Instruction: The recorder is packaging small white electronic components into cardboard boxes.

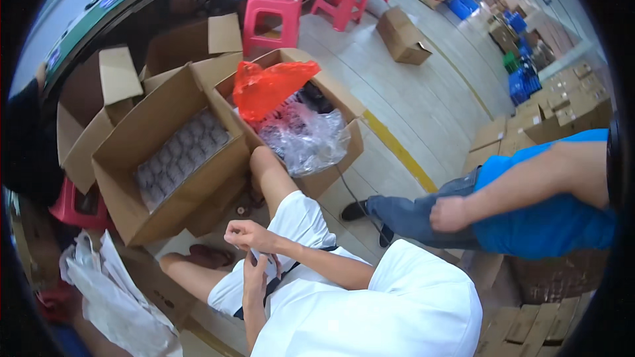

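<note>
My right hand [246,233] and my left hand [255,272] meet over my lap, above my bare knees. Both close on a small pale item [264,259] pinched between them; its kind is too small to tell. My right forearm reaches in from the right, my left from below. I wear white clothes and sit low. Just ahead stands an open cardboard box [126,158] filled with several small clear-wrapped packets [182,155].
A second carton [344,158] holds a red plastic bag [268,86] and crumpled clear film [307,135]. Another person in a blue shirt [555,218] and jeans stands right, fist [450,215] low. Pink stools [271,20] behind, white bags [112,291] lower left, cartons stacked far right.
</note>
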The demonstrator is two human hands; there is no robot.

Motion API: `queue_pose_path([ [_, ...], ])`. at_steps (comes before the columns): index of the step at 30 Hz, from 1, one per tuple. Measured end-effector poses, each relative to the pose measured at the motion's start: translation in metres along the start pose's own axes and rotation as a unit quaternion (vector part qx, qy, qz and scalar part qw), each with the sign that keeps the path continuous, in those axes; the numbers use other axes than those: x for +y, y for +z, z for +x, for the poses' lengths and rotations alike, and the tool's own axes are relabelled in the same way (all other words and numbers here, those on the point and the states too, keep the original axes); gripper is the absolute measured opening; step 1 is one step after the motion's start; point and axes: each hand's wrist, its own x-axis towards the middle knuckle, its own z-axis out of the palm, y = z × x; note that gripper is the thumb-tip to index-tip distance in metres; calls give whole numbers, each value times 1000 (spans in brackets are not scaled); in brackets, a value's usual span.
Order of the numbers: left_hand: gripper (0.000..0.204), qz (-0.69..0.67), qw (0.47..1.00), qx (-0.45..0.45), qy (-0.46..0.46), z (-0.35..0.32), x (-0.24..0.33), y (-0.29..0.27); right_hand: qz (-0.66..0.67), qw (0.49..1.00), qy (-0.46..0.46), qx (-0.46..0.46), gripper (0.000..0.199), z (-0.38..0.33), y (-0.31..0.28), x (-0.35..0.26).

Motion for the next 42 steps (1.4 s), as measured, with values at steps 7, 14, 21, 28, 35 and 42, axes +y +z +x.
queue_pose_path([
  [7,35,37,994,-58,-82,14,14,12,-39,999,-20,13,18,-4,-14,-13],
  [14,18,149,979,-48,-131,25,25,20,-258,954,-140,57,18,-3,-11,-9],
  [21,21,102,979,10,-178,57,14,20,-564,783,-216,146,20,-1,-35,-18],
  [28,32,238,947,19,-216,81,44,34,-393,876,-162,229,22,14,-56,-41],
  [35,29,276,924,2,-264,96,48,56,-276,927,-176,182,25,12,-78,-56],
  [42,31,296,906,-4,-303,114,60,65,-355,878,-142,288,24,15,-84,-68],
])
